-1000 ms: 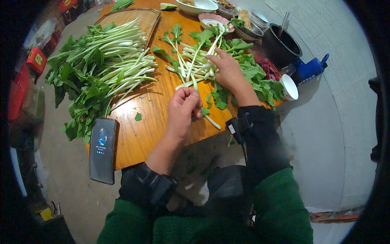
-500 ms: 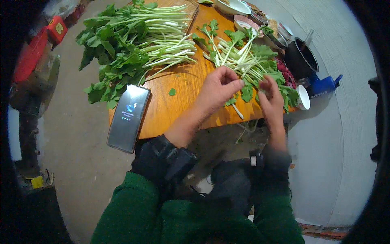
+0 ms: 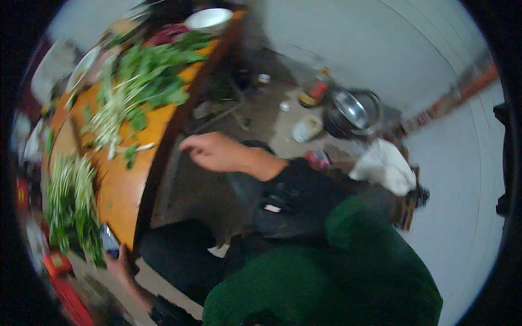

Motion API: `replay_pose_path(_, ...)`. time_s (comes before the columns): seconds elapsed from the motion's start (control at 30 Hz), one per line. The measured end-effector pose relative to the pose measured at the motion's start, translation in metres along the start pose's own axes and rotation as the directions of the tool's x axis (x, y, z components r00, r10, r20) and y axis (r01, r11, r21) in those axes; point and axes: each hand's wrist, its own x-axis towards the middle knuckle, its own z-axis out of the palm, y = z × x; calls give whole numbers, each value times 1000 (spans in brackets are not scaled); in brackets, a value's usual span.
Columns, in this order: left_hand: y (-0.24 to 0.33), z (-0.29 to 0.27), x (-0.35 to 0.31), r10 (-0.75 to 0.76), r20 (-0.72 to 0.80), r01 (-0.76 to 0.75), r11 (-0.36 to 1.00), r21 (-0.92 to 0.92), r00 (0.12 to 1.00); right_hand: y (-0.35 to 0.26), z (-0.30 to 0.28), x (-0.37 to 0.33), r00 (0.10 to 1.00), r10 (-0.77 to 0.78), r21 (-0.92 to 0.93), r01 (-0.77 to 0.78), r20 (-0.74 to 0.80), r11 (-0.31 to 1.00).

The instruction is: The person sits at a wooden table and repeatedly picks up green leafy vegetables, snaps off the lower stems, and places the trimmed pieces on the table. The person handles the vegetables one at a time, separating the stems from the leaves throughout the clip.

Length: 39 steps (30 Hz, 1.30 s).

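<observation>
While the camera tilted hard, the right hand (image 3: pixel 215 152) hung loosely open and empty beside the desk (image 3: pixel 122 187) edge, and the left hand (image 3: pixel 118 262) sat low at the desk's near corner by the phone (image 3: pixel 110 245); couldn't tell its grip. Greens (image 3: pixel 144 81) lay in one heap, stalks (image 3: pixel 68 201) in another, so sorting looked partway done. On the floor: a pot (image 3: pixel 353 108) and a white cloth (image 3: pixel 383 165).
</observation>
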Motion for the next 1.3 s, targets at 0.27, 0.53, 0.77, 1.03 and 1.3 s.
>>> replay_pose_path(0.27,-11,-9,26,-81,143,103,983,-151,986,-29,-5,-29,988,118,124,-130,101,984)
replay_pose_path(0.53,25,-19,2,52,226,67,870,-488,973,-51,22,-42,968,76,342,-157,239,926)
replay_pose_path(0.77,190,51,-82,538,404,98,508,-856,740,-70,31,-56,969,222,543,-244,108,803)
replay_pose_path(1.03,278,120,-149,755,502,195,465,-864,422,-59,-99,-171,775,526,694,-163,-350,702)
replay_pose_path(1.3,195,130,-93,567,563,381,416,-826,601,-39,-270,-456,-74,496,453,-540,-865,710)
